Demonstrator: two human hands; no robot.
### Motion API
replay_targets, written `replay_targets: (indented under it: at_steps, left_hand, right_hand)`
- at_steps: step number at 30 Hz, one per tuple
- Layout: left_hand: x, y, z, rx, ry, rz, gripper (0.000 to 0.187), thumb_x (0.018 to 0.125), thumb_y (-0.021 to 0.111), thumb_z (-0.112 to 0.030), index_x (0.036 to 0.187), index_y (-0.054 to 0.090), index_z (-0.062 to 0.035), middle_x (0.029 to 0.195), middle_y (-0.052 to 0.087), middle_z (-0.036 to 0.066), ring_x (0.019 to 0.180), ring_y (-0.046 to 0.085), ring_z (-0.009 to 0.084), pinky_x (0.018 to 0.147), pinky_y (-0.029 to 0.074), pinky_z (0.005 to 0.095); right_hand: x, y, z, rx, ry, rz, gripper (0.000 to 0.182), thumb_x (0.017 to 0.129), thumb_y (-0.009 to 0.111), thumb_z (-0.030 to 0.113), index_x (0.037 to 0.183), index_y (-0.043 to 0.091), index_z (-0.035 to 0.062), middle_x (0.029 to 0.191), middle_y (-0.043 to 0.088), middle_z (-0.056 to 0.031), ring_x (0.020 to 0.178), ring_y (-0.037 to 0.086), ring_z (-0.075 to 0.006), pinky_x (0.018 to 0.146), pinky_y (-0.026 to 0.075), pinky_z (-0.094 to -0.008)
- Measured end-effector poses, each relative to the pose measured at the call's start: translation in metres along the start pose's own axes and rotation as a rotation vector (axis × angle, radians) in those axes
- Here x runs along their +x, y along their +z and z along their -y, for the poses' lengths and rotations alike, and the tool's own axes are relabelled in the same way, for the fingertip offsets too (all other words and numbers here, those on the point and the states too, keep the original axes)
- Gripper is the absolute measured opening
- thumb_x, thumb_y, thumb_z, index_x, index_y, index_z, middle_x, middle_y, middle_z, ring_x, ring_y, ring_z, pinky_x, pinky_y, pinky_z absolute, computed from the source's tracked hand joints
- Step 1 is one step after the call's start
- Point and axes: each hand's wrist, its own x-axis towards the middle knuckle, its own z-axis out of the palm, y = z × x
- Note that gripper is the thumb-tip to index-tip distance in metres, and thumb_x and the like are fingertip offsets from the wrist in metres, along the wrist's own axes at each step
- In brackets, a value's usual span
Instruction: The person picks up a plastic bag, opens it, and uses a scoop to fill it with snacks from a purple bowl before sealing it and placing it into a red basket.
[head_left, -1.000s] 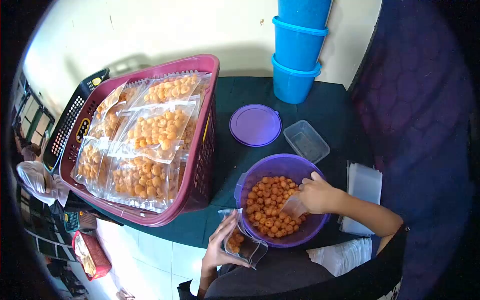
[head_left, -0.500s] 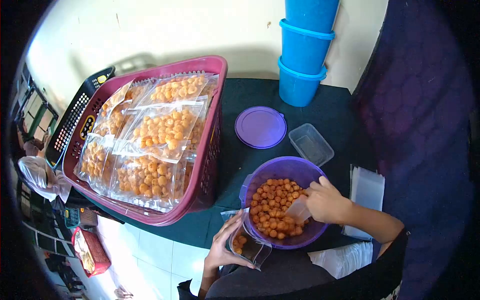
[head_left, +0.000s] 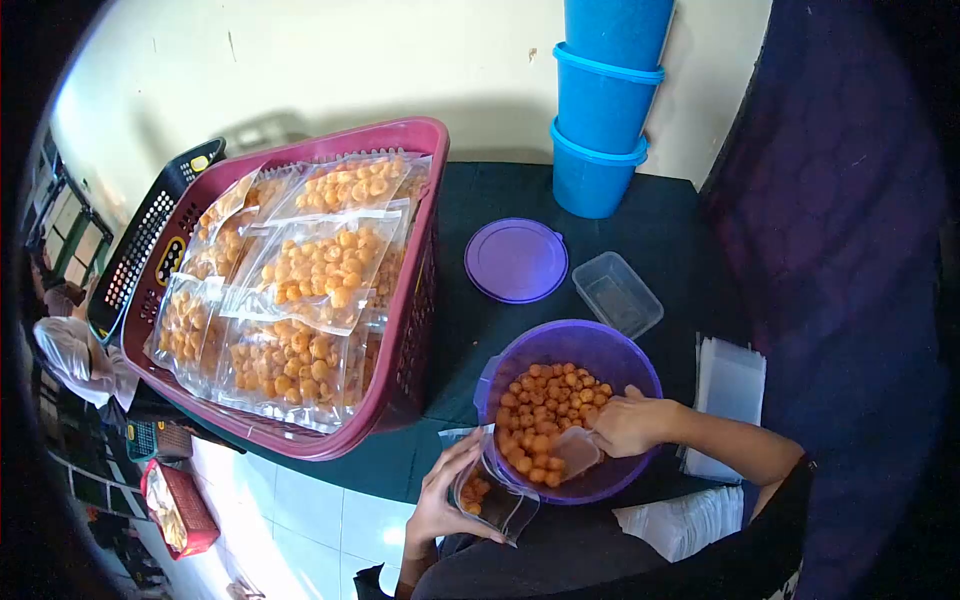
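Note:
My left hand is closed around the side of a clear plastic pouch, whose mouth gapes toward the bowl. A few round orange-brown snack balls lie inside the pouch. Beside it stands a purple bowl holding many of the same snack balls. Inside the bowl, my right hand grips a translucent scoop that sits low among the balls. My fingers hide the scoop's handle.
Filled pouches crowd a maroon basket at left. Behind the bowl lie a purple lid and a clear container. Blue buckets are stacked at the wall. Flat bags lie at right. A person is at far left.
My right hand has moved slightly left and down with the scoop, which now sits lower and further left in the bowl. My left hand keeps its hold on the pouch. The view shifts slightly.

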Motion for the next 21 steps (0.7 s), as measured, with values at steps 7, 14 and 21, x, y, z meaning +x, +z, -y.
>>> replay_targets:
  at_steps: [7,14,21]
  left_hand:
    - [-0.006,0.000,0.008,-0.027,0.000,-0.033,0.101,0.029,0.085,-0.031,0.117,0.042,-0.0059,0.122,0.039,0.021,0.115,0.036,0.0341,0.094,0.030,0.0439]
    - [-0.012,-0.002,0.012,0.033,0.121,-0.162,0.103,0.029,0.084,-0.037,0.116,0.041,-0.0025,0.116,0.042,0.025,0.109,0.042,0.0362,0.091,0.034,0.0440]
    - [-0.009,-0.001,0.010,0.077,0.102,-0.164,0.105,0.028,0.083,-0.039,0.118,0.041,-0.0047,0.118,0.041,0.024,0.110,0.041,0.0367,0.091,0.034,0.0446]
  right_hand:
    - [0.022,0.004,-0.008,0.261,-0.119,-0.122,0.029,0.084,0.034,0.026,0.091,0.047,0.0011,0.085,0.057,-0.0178,0.086,0.053,-0.0345,0.079,0.029,-0.0470]
    - [0.020,0.001,-0.032,0.430,-0.214,-0.222,0.030,0.083,0.038,0.030,0.081,0.051,0.0034,0.072,0.057,-0.0182,0.075,0.055,-0.0346,0.072,0.036,-0.0453]
    - [0.007,-0.011,-0.033,0.528,-0.264,-0.216,0.029,0.084,0.040,0.028,0.077,0.051,0.0022,0.061,0.055,-0.0175,0.061,0.055,-0.0338,0.061,0.040,-0.0418]
